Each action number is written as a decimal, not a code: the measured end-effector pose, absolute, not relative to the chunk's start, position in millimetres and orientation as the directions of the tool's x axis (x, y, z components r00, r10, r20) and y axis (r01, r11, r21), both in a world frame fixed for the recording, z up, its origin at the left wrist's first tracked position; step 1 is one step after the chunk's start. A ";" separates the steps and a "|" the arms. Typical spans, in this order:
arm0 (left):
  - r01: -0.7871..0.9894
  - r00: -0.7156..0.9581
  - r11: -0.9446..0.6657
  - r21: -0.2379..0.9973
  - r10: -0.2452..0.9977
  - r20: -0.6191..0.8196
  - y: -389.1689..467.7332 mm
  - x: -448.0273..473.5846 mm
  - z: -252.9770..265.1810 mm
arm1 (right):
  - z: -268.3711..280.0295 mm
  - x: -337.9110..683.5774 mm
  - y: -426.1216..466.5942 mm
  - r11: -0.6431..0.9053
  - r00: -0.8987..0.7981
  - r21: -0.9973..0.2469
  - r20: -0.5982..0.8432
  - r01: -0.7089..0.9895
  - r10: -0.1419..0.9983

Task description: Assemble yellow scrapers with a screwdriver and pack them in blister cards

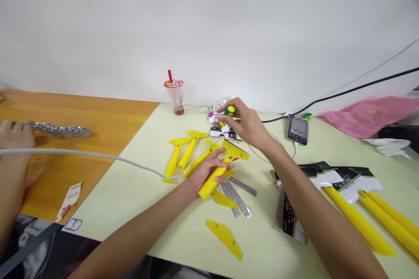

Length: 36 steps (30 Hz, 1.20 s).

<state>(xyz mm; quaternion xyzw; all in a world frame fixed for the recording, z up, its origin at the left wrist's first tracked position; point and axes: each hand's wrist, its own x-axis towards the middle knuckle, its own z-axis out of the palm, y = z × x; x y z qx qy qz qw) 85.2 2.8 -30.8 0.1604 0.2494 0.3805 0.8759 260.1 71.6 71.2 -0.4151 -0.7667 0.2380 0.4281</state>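
- While the left hand (pixel 209 169) clamps a yellow scraper (pixel 220 169) flat near the middle of the worktop (pixel 137 192), the right hand (pixel 247 124) pinches a green-and-yellow screwdriver (pixel 229 112) just above its head.
- Judged done: three scrapers (pixel 185 150) lie assembled left of it.
- Judged left: loose metal blades (pixel 237 194) and yellow cover plates (pixel 225 237) near the front edge.

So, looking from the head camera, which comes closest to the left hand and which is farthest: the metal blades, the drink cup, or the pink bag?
From the left hand, which grips a yellow scraper:
1. Metal blades, just to its right on the table.
2. Drink cup, farther back by the wall, slightly left.
3. Pink bag, far off at the right end of the table.
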 end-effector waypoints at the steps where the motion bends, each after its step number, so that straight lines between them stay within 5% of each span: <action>1: -0.581 0.586 0.660 0.475 0.745 -0.318 2.9 85.1 -30.8 | 65.1 255.9 75.2 0.533 -0.285 -0.734 0.451 0.420 0.846; 18: -0.555 0.590 0.651 0.518 0.747 -0.306 2.3 84.7 -32.1 | 13.2 244.9 111.0 0.484 -0.318 -0.743 0.371 0.461 0.872; 36: -0.562 0.579 0.639 0.525 0.758 -0.302 0.9 84.7 -29.0 | 32.8 256.6 107.7 0.483 -0.193 -0.746 0.447 0.458 0.873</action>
